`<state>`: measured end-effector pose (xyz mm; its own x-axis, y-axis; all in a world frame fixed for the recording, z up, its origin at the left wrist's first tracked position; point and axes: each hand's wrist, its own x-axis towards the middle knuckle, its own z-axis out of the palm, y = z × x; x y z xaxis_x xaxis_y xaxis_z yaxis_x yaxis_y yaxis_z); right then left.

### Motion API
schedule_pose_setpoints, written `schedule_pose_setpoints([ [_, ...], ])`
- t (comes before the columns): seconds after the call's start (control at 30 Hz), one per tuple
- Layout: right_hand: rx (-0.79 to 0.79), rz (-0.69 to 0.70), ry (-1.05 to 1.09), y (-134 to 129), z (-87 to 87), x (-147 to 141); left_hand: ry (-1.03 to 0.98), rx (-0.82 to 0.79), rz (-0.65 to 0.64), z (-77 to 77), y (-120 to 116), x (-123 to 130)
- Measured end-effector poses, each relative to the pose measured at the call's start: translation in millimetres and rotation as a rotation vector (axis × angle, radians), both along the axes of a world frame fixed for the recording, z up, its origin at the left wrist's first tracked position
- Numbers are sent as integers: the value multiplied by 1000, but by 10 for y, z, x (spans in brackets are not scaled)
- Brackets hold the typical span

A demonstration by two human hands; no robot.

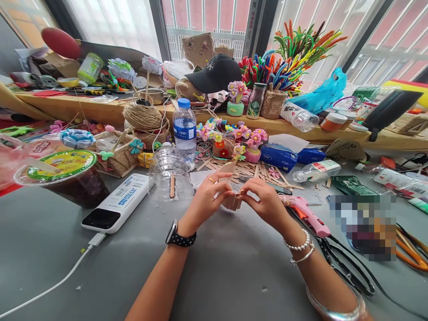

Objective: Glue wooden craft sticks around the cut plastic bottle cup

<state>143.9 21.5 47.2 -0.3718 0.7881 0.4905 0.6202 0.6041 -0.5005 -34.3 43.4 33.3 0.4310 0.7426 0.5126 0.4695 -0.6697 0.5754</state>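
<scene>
My left hand [210, 195] and my right hand [262, 198] meet over the middle of the grey table, fingertips pinched close together. Something thin and small lies between the fingertips, too fine to make out. Just behind and below them is a piece made of wooden craft sticks [231, 204] set side by side, partly hidden by my fingers; I cannot tell whether either hand touches it. Loose craft sticks [245, 171] are scattered beyond my hands. Right of my right hand lies a pink glue gun [309, 213] with its dark cord.
A white power bank [125, 200], a lidded drink cup [72, 178] and a cut clear plastic bottle [167, 176] stand on the left. A water bottle [185, 129] rises behind. Orange-handled scissors [411, 249] lie at right. A crowded wooden ledge [214, 117] runs along the back.
</scene>
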Motion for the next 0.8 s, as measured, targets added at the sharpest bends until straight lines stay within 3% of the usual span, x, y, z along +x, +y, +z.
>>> schedule_pose_setpoints([
  [0.8, 76, 32, 32, 39, -64, 38, 7, 36, -9, -17, 0, -24],
])
